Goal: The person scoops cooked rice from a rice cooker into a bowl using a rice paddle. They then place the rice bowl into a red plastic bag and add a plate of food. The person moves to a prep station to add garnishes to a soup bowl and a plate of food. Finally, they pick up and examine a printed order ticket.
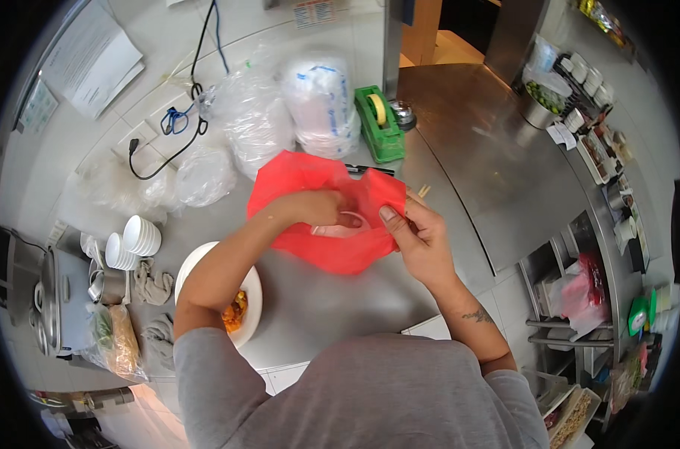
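Note:
A red plastic or non-woven bag (329,258) hangs with its mouth open above the steel counter (340,308). My right hand (421,238) pinches the bag's right edge between thumb and fingers. Inside the bag's mouth is my left hand (323,209), its fingertips at the rim of a pale, round, translucent container (337,229). The bag hides most of that container, and whether my left fingers grip it is unclear. Under my left forearm, partly covered by it, a white plate or shallow bowl (253,306) holds orange-coloured food (236,314).
Behind the bag stand plastic-wrapped containers (258,120), a green tape dispenser (380,126), a call bell (403,115) and a black pen (368,169). White bowls (142,236), grey cloths (152,283) and bagged food (124,339) sit at left. Black cable (171,163) hangs at the wall.

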Tool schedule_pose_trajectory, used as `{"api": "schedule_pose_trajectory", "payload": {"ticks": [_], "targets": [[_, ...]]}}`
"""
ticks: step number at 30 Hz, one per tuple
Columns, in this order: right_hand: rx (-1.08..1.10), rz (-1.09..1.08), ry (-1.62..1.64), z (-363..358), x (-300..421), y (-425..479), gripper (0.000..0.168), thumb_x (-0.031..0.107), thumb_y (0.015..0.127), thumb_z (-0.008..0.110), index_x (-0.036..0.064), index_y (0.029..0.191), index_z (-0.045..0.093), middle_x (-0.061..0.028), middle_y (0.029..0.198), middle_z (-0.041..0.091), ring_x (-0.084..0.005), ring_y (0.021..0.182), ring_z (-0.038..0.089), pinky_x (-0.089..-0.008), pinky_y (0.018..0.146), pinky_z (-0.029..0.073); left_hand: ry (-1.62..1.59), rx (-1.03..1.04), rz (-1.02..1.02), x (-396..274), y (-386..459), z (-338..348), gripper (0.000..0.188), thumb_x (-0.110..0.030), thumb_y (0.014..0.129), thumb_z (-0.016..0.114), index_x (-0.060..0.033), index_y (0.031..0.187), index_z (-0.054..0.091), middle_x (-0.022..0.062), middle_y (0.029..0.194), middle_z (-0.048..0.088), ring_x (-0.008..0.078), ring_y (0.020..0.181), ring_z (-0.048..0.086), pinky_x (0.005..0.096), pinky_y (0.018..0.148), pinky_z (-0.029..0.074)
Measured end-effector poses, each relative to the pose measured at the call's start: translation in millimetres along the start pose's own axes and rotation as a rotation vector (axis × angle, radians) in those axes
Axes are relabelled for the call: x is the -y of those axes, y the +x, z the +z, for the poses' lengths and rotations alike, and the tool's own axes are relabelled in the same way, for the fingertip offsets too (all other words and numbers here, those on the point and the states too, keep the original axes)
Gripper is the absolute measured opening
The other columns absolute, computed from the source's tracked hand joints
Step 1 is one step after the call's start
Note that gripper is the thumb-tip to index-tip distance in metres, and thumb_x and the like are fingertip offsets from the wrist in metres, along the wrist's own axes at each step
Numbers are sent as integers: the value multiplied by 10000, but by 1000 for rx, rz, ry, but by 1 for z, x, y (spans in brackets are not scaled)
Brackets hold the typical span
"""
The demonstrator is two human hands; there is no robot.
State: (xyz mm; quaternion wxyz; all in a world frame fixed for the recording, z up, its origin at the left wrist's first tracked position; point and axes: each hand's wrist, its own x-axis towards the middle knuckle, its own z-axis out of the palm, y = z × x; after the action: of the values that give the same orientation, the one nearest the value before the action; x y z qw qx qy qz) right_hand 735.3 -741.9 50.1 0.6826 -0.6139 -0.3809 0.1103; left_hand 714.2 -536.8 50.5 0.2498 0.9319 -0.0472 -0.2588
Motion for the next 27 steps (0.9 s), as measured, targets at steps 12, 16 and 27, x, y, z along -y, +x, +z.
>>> {"api": "schedule_pose_trajectory", "payload": {"ticks": [12, 16, 27], "targets": [[-64, -121, -29, -140, 63, -56, 176, 62, 885, 552, -42, 1013, 611, -77, 1039, 589, -98, 774, 483, -215, 625, 384, -262, -238, -61, -101, 71, 57, 429, -239, 874, 542, -123, 1279, 461, 143, 1190, 556, 299, 1067, 543, 396, 901, 415], [-208, -168, -209, -217, 54, -83, 161, 67, 882, 556, -44, 985, 611, -71, 1001, 576, -108, 775, 477, -237, 651, 392, 404, -326, 177, -145, 67, 88, 675, -131, 744, 584, -182, 1372, 342, 132, 1407, 330, 338, 1307, 287, 644, 962, 240], [-131, -281, -401, -342, 34, -69, 193, 166, 843, 587, -9, 780, 534, -152, 837, 512, -327, 786, 513, -399, 686, 412, 656, -631, -133, -198, 235, 200, 611, -241, 655, 661, -148, 1242, 516, 142, 1370, 318, 351, 1196, 335, 579, 887, 313]]}}
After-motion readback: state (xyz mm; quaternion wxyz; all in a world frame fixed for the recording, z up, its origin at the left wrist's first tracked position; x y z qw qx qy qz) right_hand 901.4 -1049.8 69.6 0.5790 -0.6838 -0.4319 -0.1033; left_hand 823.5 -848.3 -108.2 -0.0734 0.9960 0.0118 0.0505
